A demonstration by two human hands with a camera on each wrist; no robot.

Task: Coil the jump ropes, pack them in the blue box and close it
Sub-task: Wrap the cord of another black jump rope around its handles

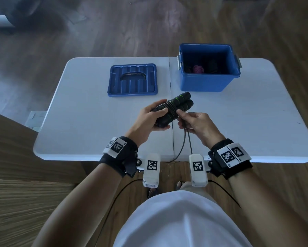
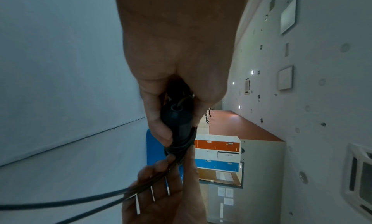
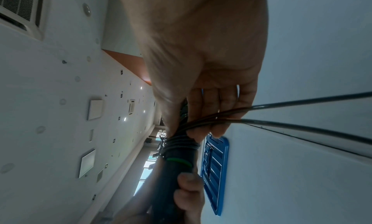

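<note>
Head view: left hand (image 1: 150, 116) wrapped round both black jump-rope handles (image 1: 178, 104), held together above the near half of the white folding table (image 1: 81, 107). Cable (image 1: 171, 108) is coiled around the handles' middle. Right hand (image 1: 197, 123) pinches the two loose cable strands (image 1: 187, 139) beside the coil; strands hang over the table edge. Blue box (image 1: 209, 82) open at far right, something pink and dark inside. Lid (image 1: 132, 80) flat on the table, left of the box.
</note>
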